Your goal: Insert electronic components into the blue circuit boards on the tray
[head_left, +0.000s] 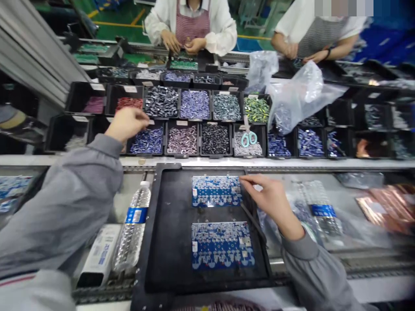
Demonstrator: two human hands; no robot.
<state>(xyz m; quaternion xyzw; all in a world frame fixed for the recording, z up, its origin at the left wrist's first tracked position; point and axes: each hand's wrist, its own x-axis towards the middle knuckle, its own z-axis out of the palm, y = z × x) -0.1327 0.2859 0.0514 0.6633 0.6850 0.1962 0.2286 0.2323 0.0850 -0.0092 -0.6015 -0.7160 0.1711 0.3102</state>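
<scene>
My left hand (pixel 126 123) hovers over the front edge of a bin of red parts (pixel 129 103) and beside a bin of blue parts (pixel 146 141). Its fingers are drawn together; whatever they may hold is too small to make out. At the top right corner of the upper blue circuit board (pixel 216 191), the thumb and forefinger of my right hand (pixel 270 201) are pinched. Anything between those fingertips is hidden. A second blue circuit board (pixel 223 246) lies below the first. Both boards rest in a black tray (pixel 171 250), with a dark thin strip (pixel 254 222) along its right side.
Two rows of black bins with small components stand behind the tray. Teal-handled scissors (pixel 249 138) lie in one bin. A water bottle (pixel 134 226) and white box (pixel 100 255) flank the tray's left; another bottle (pixel 320 209) lies right. Plastic bags (pixel 303 93) drape over bins. Two co-workers (pixel 193 26) work opposite.
</scene>
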